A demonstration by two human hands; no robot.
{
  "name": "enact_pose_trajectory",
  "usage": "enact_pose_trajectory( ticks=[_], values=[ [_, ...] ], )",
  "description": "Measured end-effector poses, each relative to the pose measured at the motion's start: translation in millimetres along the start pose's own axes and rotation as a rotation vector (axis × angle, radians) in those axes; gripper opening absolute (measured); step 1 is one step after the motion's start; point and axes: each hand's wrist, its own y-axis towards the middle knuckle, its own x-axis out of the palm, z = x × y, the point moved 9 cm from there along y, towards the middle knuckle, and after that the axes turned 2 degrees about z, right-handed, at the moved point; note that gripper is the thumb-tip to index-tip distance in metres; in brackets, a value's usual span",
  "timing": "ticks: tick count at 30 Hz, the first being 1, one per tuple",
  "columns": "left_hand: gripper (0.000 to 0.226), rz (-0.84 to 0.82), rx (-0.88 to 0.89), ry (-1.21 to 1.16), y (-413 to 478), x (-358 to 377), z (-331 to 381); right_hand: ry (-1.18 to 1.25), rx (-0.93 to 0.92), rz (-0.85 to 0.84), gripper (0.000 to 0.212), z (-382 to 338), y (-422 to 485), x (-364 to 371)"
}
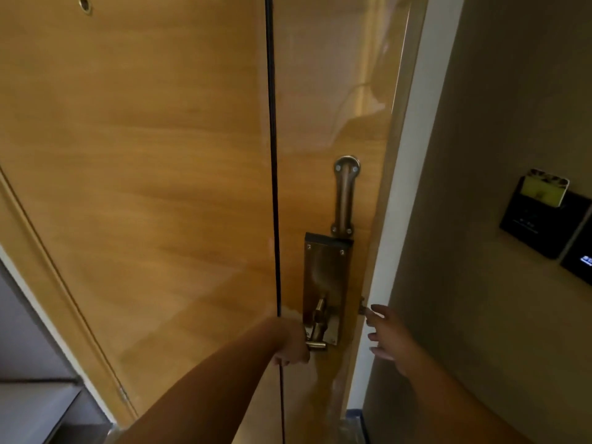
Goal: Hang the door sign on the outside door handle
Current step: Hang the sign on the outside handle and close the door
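Observation:
My left hand is closed around the inside lever handle of a wooden door, low on its brass lock plate. The door stands slightly ajar, with a thin gap along its right edge. At that edge, beside a small latch part, my right hand reaches with its fingers spread and nothing in it. No door sign is in view. The outside handle is hidden behind the door.
A metal swing guard sits above the lock plate. The white door frame and a grey wall lie to the right, with a black key-card holder on the wall. A shelf unit stands at the lower left.

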Motion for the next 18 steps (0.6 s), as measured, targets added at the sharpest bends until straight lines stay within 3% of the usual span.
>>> enact_pose_trajectory(
  ticks=[3,7,15,18],
  values=[
    [0.023,0.040,0.065,0.032,25.8,-18.2,5.1,0.052,-0.004,0.064,0.041,-13.4,17.4,-8.9],
    [0.024,0.091,0.160,0.118,62.8,-35.2,8.9,0.108,0.009,0.050,0.026,-28.6,40.6,-9.6],
    [0.022,0.231,0.196,-0.155,134.9,-71.0,2.1,0.017,0.085,0.105,0.017,-20.2,79.5,-12.9],
    [0.033,0.261,0.160,-0.355,161.4,-80.1,-4.0,-0.041,0.131,0.105,0.006,-12.8,92.8,-14.9]
  ],
)
